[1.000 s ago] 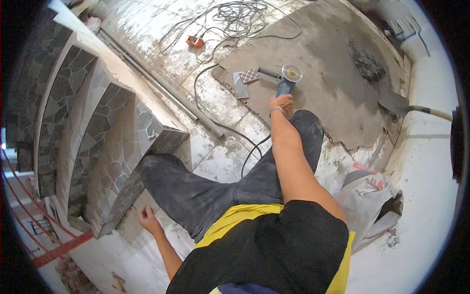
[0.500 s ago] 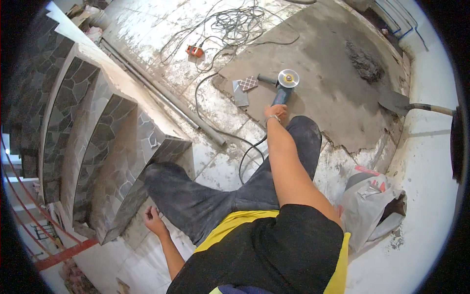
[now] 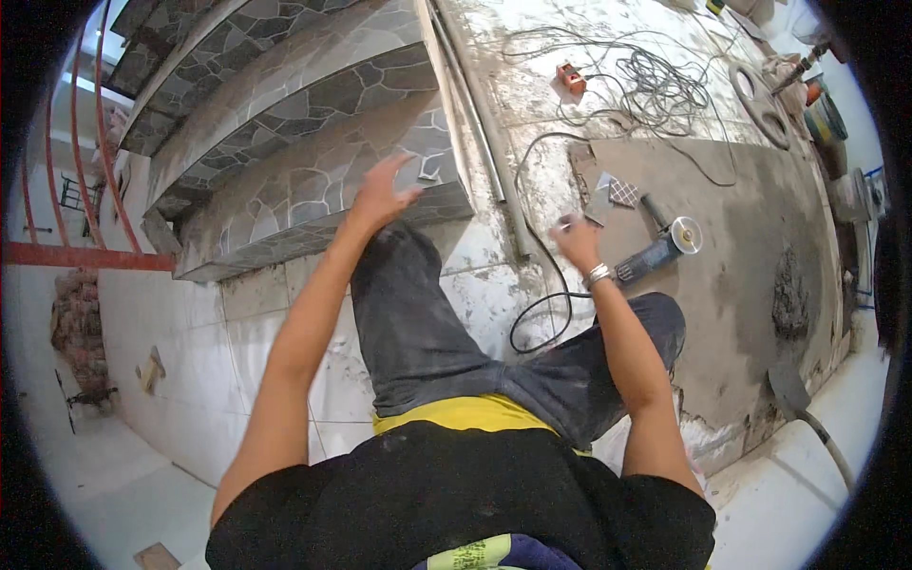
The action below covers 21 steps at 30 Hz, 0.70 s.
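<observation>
My left hand point(image 3: 382, 197) is raised over the front of the lowest stone-patterned step point(image 3: 323, 180), fingers apart and nothing in them. Close by its fingertips, a small pale tile chip point(image 3: 430, 169) lies on the step. My right hand point(image 3: 578, 245), a bracelet at its wrist, hovers beside the grey tile piece point(image 3: 597, 203); its fingers look bent but are blurred, so whether they hold anything is unclear. Next to that piece is a patterned tile point(image 3: 624, 193). An angle grinder point(image 3: 652, 258) with a pale disc lies on the cement patch, right of my right hand.
A black cord point(image 3: 521, 195) curves across the floor past my knees. Metal pipes point(image 3: 484, 133) run along the steps. Further off are tangled cable point(image 3: 665, 90) and an orange box point(image 3: 571, 78). At the right lie a mortar heap point(image 3: 790, 294) and a shovel point(image 3: 788, 391).
My right hand has let go of the angle grinder and moved left towards the grey tile piece. My left hand has risen from beside my knee to the step. The view has turned left.
</observation>
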### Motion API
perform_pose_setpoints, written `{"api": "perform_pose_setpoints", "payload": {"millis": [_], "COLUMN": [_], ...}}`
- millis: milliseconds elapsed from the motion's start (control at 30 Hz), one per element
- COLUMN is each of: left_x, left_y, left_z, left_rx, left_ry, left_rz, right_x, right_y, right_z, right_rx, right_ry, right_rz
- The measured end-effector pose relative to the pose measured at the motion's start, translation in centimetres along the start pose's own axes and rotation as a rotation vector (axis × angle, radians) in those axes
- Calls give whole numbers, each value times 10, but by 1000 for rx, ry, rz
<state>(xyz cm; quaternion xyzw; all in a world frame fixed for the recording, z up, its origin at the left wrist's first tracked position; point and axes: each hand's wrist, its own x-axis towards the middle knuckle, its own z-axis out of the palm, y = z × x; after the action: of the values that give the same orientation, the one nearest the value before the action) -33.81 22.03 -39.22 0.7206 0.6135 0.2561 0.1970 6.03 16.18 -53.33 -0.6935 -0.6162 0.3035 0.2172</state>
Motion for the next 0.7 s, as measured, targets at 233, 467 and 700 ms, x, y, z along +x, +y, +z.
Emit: {"api": "perform_pose_setpoints", "payload": {"millis": [233, 467, 700], "left_x": [78, 8, -221], "left_y": [-18, 24, 118], "left_z": [47, 64, -147], "left_rx": [304, -196, -1296], "left_ry": [-494, -629, -220], "left_rz": [400, -120, -1293], "right_x": [-68, -143, -260], "right_y": [-111, -129, -248], "right_z": [-5, -7, -105], "right_rx": [-256, 220, 107], "right_ry": [-495, -456, -615], "right_rz": [-208, 189, 346]}}
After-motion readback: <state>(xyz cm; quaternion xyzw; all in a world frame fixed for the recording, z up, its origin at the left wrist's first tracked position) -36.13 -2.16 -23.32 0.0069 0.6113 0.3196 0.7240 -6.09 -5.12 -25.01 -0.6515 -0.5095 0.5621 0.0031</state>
